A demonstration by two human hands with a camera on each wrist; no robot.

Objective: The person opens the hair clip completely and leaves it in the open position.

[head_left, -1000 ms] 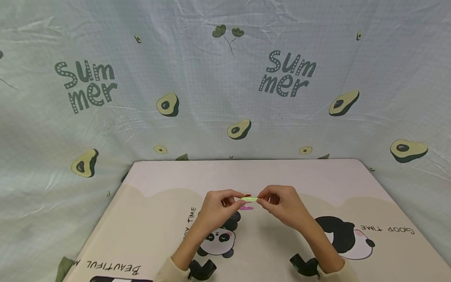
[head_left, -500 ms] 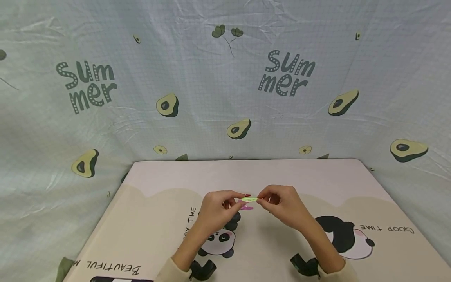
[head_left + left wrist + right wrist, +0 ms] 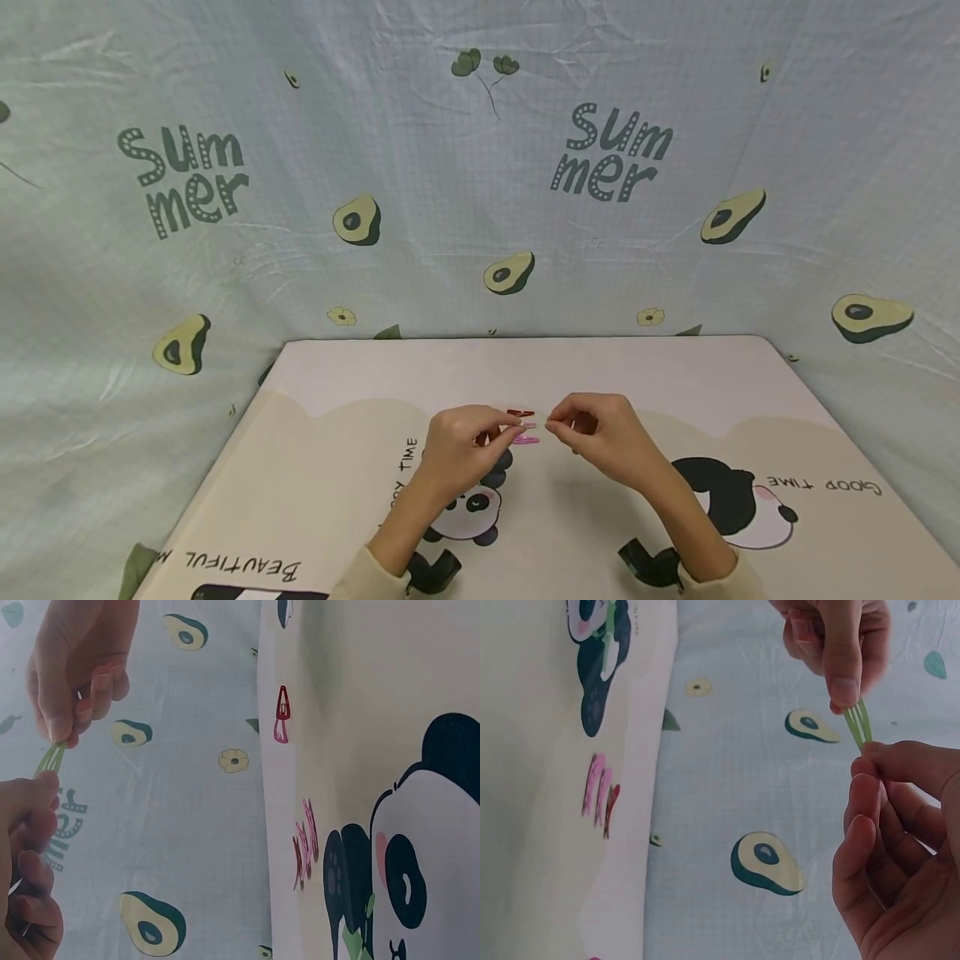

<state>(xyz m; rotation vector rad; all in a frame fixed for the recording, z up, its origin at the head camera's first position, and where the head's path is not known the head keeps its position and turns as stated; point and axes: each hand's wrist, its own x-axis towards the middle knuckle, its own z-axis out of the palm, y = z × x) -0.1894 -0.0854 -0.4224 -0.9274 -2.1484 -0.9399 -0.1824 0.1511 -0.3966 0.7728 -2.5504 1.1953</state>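
A pale green snap hair clip [image 3: 50, 759] spans the short gap between both hands in the wrist views. My left hand [image 3: 467, 442] pinches one end between thumb and finger. The other end sits in the thumb-and-finger pinch of my right hand [image 3: 597, 429]. In the right wrist view the clip [image 3: 858, 725] shows narrow slits along its length. From the head view it hardly shows between the fingertips. Just beyond the left fingertips lie a red hair clip [image 3: 521, 413] and a pink hair clip [image 3: 527, 440] on the table.
Several pink and red hair clips [image 3: 592, 784] lie side by side on the panda-print table cover [image 3: 322, 475]. Another red clip [image 3: 283, 703] lies apart from them with a pink one [image 3: 280, 732]. An avocado-print curtain [image 3: 435, 167] hangs behind the table.
The green hair clip, plainly visible between the fingertips earlier, hardly shows in the head view now. More of the red clip is visible. Both hands have stayed nearly in place.
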